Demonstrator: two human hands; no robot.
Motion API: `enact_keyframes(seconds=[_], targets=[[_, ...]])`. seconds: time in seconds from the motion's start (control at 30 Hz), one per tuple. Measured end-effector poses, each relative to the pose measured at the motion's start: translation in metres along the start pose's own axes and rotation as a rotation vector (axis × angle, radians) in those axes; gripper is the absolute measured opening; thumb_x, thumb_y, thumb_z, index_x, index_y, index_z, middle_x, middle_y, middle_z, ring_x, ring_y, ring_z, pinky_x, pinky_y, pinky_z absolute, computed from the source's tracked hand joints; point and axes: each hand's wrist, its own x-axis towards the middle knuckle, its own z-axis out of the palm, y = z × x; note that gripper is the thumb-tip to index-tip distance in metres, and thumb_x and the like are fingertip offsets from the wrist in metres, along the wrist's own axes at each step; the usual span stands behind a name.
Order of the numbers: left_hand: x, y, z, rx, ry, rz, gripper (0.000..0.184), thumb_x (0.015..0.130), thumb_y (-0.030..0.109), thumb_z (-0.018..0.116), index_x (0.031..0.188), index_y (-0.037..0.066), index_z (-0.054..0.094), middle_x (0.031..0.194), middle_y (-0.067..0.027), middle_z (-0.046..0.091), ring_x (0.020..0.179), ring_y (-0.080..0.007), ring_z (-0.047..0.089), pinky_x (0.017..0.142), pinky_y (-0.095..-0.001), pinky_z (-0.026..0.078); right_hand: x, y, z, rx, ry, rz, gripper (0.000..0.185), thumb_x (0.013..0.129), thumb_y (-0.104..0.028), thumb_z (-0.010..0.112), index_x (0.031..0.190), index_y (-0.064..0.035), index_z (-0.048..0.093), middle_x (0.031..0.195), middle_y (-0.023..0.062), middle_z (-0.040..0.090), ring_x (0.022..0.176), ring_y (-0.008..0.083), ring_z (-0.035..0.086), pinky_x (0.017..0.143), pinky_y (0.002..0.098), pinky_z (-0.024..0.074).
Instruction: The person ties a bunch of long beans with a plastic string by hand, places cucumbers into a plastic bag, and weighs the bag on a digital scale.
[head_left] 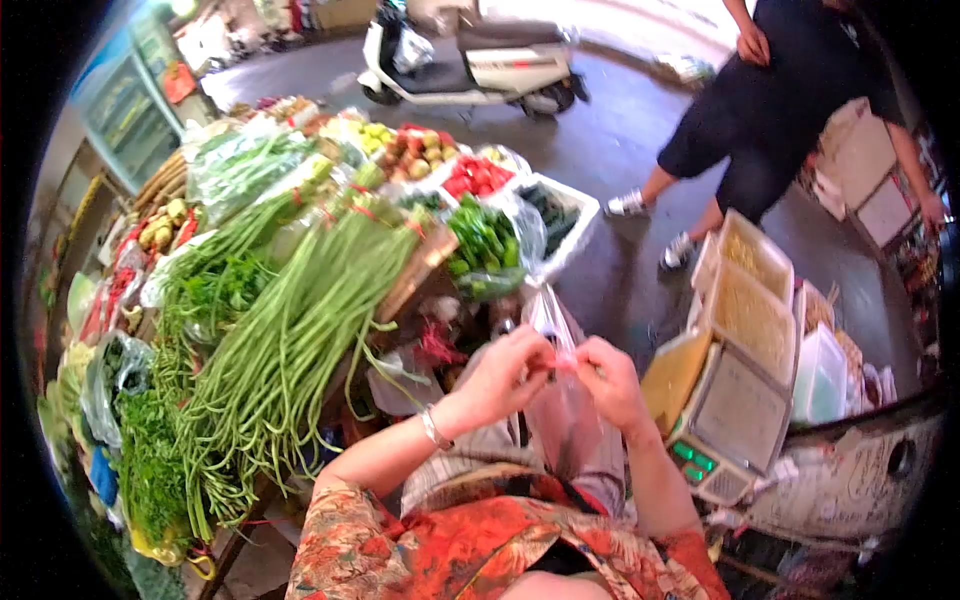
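Both hands meet in front of my body, fingers pinched on a thin, pinkish, see-through plastic bag [565,410] that hangs down between my forearms. On its left side, my left hand [515,368], with a bracelet on the wrist, is closed on the bag's top edge. Close by on the right, my right hand [600,372] pinches the same edge. What the bag holds, if anything, is too blurred to tell. Long green beans [300,320] lie in a heap left of my hands. Green peppers [482,238] are just beyond them.
A digital scale [735,410] stands at my right, beside trays of pale food [750,310]. Tomatoes [476,177], leafy greens [150,460] and other vegetables cover the stall. A person in dark clothes [770,100] stands at the upper right. A white scooter [470,70] is parked behind.
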Motion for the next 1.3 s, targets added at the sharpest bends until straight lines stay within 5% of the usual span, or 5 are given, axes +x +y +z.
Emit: enact_keyframes(seconds=[0.37,0.77,0.9,1.03,1.3], targets=[[0.015,0.001,-0.009,-0.277,-0.264,-0.283,0.014,0.079,-0.004,0.066,0.091,0.002,0.06,0.078,-0.0043,0.062,0.071,-0.0098,0.059,0.065,-0.0256,0.048,-0.002,-0.016,-0.02,0.028,-0.115,0.039,0.009,0.082,-0.005,0.068,0.082,-0.0011,0.06,0.076,0.0046,0.051,0.07,0.0143,0.051,0.063,0.0266,0.0422],[0.019,0.004,0.001,0.158,-0.187,-0.066,0.01,0.079,0.0,0.059,0.089,-0.002,0.059,0.071,-0.0201,0.056,0.061,-0.0334,0.057,0.059,-0.035,0.046,0.001,-0.025,-0.016,0.109,-0.143,0.174,0.013,0.076,0.001,0.063,0.088,-0.0025,0.058,0.075,0.0005,0.049,0.068,0.0082,0.048,0.062,0.0232,0.04],[0.019,0.007,0.004,0.184,-0.28,-0.112,0.01,0.084,0.006,0.057,0.091,0.001,0.063,0.067,-0.0217,0.055,0.058,-0.0368,0.055,0.056,-0.0363,0.045,-0.001,-0.022,-0.014,-0.319,-0.08,-0.117,0.014,0.076,-0.009,0.064,0.089,-0.005,0.061,0.08,0.0137,0.057,0.074,0.0339,0.058,0.065,0.0404,0.0461],[0.022,0.011,-0.007,-0.232,-0.487,-0.482,0.016,0.087,0.013,0.059,0.094,0.001,0.066,0.069,-0.0025,0.061,0.061,-0.0106,0.051,0.057,-0.0283,0.043,-0.008,-0.029,-0.018,-0.418,-0.114,-0.104,0.013,0.083,-0.022,0.058,0.091,-0.0117,0.06,0.086,0.0077,0.062,0.086,0.0298,0.064,0.067,0.0441,0.0518],[0.026,0.013,-0.017,-0.655,-0.403,-0.75,0.012,0.087,0.009,0.058,0.093,0.0,0.064,0.084,-0.0026,0.063,0.074,-0.0091,0.057,0.068,-0.0239,0.045,-0.013,-0.028,-0.015,-0.302,-0.157,-0.213,0.014,0.08,-0.011,0.06,0.093,-0.0087,0.063,0.086,0.0103,0.056,0.084,0.0313,0.057,0.073,0.0408,0.047]])
